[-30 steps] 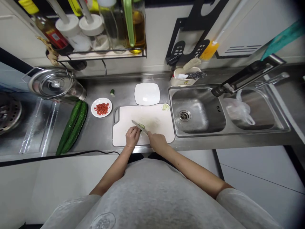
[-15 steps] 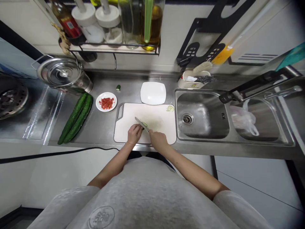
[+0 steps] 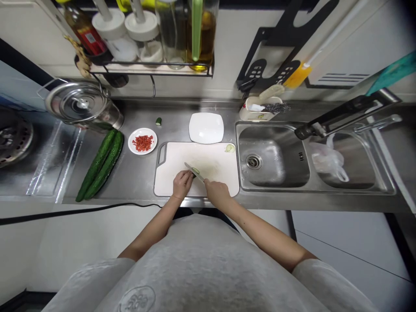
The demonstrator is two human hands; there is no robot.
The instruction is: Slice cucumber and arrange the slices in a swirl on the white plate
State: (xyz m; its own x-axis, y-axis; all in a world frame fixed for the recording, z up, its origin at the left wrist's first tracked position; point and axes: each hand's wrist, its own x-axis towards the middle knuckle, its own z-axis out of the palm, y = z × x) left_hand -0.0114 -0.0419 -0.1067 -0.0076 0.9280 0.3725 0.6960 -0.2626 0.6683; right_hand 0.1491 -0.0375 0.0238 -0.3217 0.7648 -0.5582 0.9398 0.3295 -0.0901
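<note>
My right hand (image 3: 217, 190) is closed round the handle of a knife (image 3: 192, 169), whose blade points up and to the left. Under and beside the blade lies a small piece of cucumber (image 3: 195, 170), mostly covered by the knife and fingers. Its near end is held by the closed fingers of my left hand (image 3: 182, 183). Both hands are over the near half of a white cutting board (image 3: 172, 160). A few pale cucumber slices (image 3: 230, 148) rest in the board's far right corner.
Two whole cucumbers (image 3: 101, 164) lie left, near a plate of chopped red pieces (image 3: 142, 142). A cucumber end (image 3: 158, 121) and a white dish (image 3: 206, 128) are behind the board. A double sink (image 3: 276, 188) is at right, a lidded metal pot (image 3: 81, 104) far left.
The whole view has shifted slightly. The hands, knife and cucumber piece keep nearly the same position on the board.
</note>
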